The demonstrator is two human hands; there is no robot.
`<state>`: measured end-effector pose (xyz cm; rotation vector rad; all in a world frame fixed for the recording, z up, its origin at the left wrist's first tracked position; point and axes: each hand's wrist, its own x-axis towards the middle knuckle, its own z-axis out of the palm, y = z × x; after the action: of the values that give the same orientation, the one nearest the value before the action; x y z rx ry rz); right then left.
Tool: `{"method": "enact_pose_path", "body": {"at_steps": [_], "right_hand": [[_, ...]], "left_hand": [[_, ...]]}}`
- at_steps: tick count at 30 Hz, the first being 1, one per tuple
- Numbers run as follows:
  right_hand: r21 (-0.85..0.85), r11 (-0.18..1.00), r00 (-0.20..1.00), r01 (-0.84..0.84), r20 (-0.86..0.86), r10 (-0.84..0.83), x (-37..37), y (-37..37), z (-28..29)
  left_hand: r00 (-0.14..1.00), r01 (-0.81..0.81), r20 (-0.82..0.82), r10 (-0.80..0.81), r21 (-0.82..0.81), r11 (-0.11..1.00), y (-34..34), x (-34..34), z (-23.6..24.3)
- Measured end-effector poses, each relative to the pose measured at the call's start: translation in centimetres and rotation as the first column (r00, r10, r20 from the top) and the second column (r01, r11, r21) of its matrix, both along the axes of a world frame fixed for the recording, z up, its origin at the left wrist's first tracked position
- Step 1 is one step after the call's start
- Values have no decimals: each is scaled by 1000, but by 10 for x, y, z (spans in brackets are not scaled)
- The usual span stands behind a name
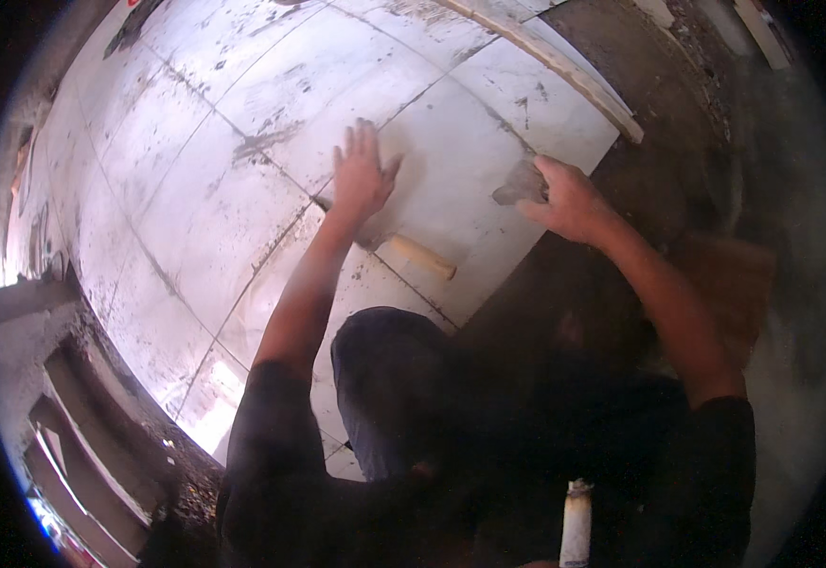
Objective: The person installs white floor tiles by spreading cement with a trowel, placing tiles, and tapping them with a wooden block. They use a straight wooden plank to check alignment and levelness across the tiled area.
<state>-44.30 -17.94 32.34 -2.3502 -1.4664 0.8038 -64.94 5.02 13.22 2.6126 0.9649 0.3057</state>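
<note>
My left hand (361,175) lies flat, fingers spread, on the white floor tile (451,180). Just below it lies a wooden-handled tool (419,256). To the right, my right hand (569,201) is closed around a grey trowel (519,185) at the tile's edge.

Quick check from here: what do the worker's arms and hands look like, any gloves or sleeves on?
No gloves: the left hand and right hand are bare, as are the forearms. Short dark sleeves end above the elbows. No watch, rings or wristbands show.
</note>
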Motion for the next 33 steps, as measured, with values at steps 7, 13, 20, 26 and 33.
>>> {"method": "enact_pose_path", "body": {"at_steps": [7,13,20,26,33], "right_hand": [[104,990,995,92,-58,-86,26,-10,-8],[200,977,997,67,-37,-61,29,-16,-20],[349,857,925,378,-182,-333,68,-31,-44],[215,-22,123,976,-636,-762,104,-190,-70],[-9,-342,-167,940,-884,-436,105,-309,-156]], "left_hand": [[913,-164,-357,196,116,980,-18,99,-49],[885,-297,-333,325,134,945,-21,118,-64],[885,-267,-324,334,235,935,-15,126,-67],[945,-231,-184,270,208,950,-19,119,-83],[980,51,-200,-9,203,978,-25,163,-72]]}}
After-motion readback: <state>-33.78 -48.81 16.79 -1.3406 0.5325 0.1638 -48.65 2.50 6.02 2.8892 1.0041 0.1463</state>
